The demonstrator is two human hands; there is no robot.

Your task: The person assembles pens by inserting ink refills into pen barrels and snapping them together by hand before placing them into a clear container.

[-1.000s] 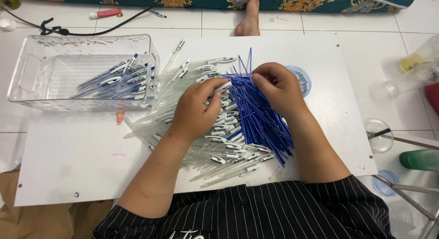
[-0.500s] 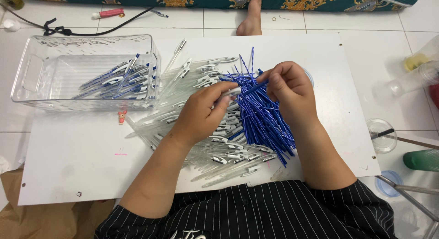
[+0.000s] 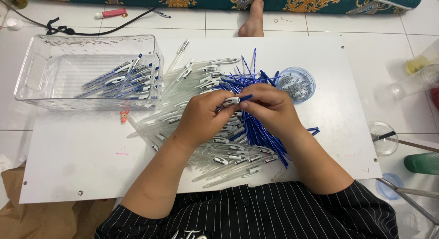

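My left hand (image 3: 201, 118) grips a clear pen barrel (image 3: 230, 102) with a white clip, held above the pile. My right hand (image 3: 272, 106) pinches a blue ink refill (image 3: 245, 98) whose end meets the barrel's open end. Under both hands lies a heap of clear empty pen barrels (image 3: 219, 152) and, beside it, a heap of loose blue refills (image 3: 260, 134) on the white board (image 3: 82, 152).
A clear plastic bin (image 3: 32, 74) at the left holds several assembled pens (image 3: 123, 79). A small round clear tub of tiny parts (image 3: 297, 83) sits right of the refills. A bare foot (image 3: 254, 17) rests beyond the board. Cups and bottles (image 3: 418, 79) stand at the right.
Both hands have lifted off the piles and come together at the middle; the left now holds a barrel and the right a refill at its end.
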